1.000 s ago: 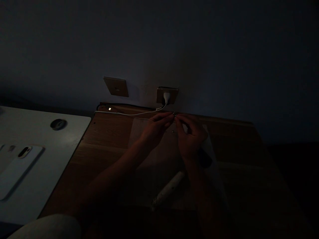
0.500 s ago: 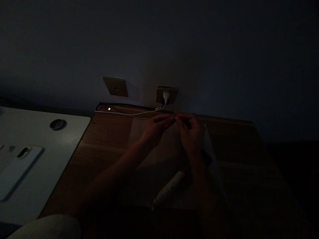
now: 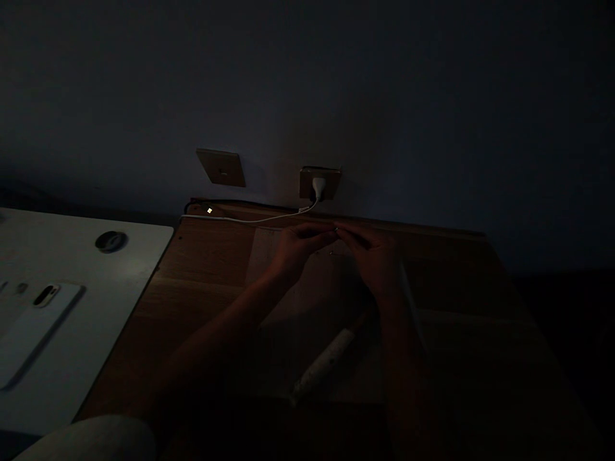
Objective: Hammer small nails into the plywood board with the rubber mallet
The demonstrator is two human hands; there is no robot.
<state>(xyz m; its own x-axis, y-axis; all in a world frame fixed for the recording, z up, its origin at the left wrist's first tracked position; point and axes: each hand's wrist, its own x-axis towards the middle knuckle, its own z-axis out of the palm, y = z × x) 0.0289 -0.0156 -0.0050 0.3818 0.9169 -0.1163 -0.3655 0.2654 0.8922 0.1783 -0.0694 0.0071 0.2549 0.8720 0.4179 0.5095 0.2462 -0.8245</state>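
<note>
My left hand (image 3: 300, 248) and my right hand (image 3: 372, 256) meet at their fingertips over the far part of a pale sheet (image 3: 288, 301). Between the pinched fingertips a tiny shiny piece (image 3: 336, 229) glints; the dim light hides its kind and which hand bears it. Below the hands, a small bright bit (image 3: 331, 253) lies on the sheet. Nearer me rests a tool with a thick pale handle (image 3: 324, 363), pointing up to the right; its far end is partly hidden by my right forearm.
A wooden tabletop (image 3: 163, 314) runs to the wall, where a white plug (image 3: 318, 187) sits in a socket and its white cable (image 3: 259, 221) trails left. On a white table (image 3: 129, 282) at left are a phone (image 3: 36, 339) and a dark round object (image 3: 111, 241).
My right hand has flattened and its fingers now point more to the left, touching my left fingertips. The joined fingertips are slightly lower. The pale-handled tool stays put.
</note>
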